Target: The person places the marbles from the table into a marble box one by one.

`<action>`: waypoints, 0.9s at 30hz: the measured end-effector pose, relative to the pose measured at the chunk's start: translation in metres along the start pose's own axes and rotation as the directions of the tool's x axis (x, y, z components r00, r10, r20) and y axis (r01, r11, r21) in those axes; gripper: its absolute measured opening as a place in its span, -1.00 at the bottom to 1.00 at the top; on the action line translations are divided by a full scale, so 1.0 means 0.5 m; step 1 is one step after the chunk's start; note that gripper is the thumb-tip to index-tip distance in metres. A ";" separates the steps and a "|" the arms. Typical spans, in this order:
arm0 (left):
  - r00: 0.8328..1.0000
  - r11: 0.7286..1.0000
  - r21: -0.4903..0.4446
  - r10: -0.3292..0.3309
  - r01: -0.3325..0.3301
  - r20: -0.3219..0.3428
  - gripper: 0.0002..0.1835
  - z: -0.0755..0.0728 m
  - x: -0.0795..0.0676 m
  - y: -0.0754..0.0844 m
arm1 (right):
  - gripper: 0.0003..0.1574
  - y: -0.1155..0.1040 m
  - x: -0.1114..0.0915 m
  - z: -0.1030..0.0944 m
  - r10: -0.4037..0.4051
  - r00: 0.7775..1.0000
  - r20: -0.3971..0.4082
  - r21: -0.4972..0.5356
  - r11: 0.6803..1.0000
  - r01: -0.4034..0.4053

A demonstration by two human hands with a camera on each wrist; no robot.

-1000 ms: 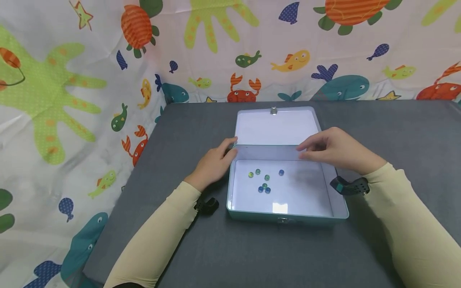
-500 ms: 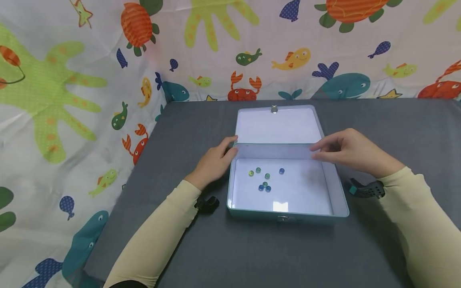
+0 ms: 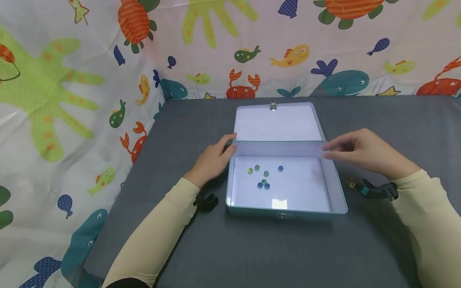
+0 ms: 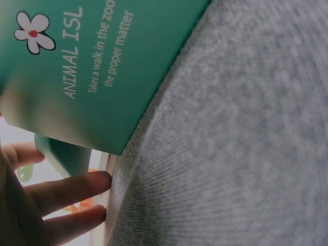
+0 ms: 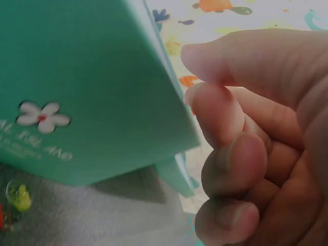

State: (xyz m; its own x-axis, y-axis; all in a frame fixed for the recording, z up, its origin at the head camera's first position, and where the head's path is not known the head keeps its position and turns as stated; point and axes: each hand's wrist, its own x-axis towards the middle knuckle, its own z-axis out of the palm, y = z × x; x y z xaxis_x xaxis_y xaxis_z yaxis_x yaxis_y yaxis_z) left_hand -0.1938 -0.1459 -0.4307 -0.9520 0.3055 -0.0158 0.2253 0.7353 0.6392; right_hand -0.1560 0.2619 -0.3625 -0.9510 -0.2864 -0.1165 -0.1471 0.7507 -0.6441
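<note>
A shallow green tin box (image 3: 306,184) with a white inside lies unlatched, its lid (image 3: 279,122) folded back. Several small glass marbles (image 3: 266,173), green, yellow-green and blue, rest on its floor, mostly toward the left. My left hand (image 3: 210,164) touches the box's left side near the hinge; its fingers look nearly straight in the left wrist view. By the right rear corner is my right hand (image 3: 363,154), thumb and index tips close together and other fingers loosely bent. No object shows between them in the right wrist view.
Outside the box on the right, a clear marble with yellow inside (image 5: 19,196) lies on the grey cloth (image 3: 288,248), with something red beside it. A sea-animal printed curtain (image 3: 216,60) hangs behind and at left. Each wrist wears a black strap (image 3: 379,191).
My right hand has moved right, from over the box's inside to its right edge. A yellow marble outside the box now shows beside that wrist. The left hand stays nearly still.
</note>
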 end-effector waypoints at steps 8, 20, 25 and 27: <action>1.000 1.000 -0.005 0.003 -0.003 0.002 -0.39 -0.001 -0.001 0.001 | -0.59 0.027 -0.016 -0.008 0.003 0.999 -0.047 -0.033 0.999 -0.005; 1.000 1.000 0.003 0.013 -0.013 0.003 -0.37 0.000 0.001 0.000 | -0.70 0.052 -0.019 0.001 -0.051 0.999 0.014 0.003 0.999 0.051; 1.000 1.000 0.001 0.014 -0.014 -0.006 -0.37 -0.001 0.000 0.000 | -0.75 0.058 -0.013 0.007 -0.061 0.994 0.086 0.013 0.998 0.060; 1.000 1.000 0.004 0.013 -0.013 -0.008 -0.37 -0.001 -0.001 0.000 | -0.78 0.059 -0.010 0.011 -0.066 0.993 0.101 0.008 0.998 0.065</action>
State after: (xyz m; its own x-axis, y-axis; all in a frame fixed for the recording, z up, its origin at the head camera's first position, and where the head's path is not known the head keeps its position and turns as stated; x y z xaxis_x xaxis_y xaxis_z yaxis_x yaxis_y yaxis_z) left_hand -0.1936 -0.1462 -0.4300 -0.9507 0.3103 -0.0014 0.2385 0.7338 0.6361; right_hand -0.1540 0.2821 -0.3850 -0.9070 -0.3936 -0.1495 -0.2069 0.7258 -0.6561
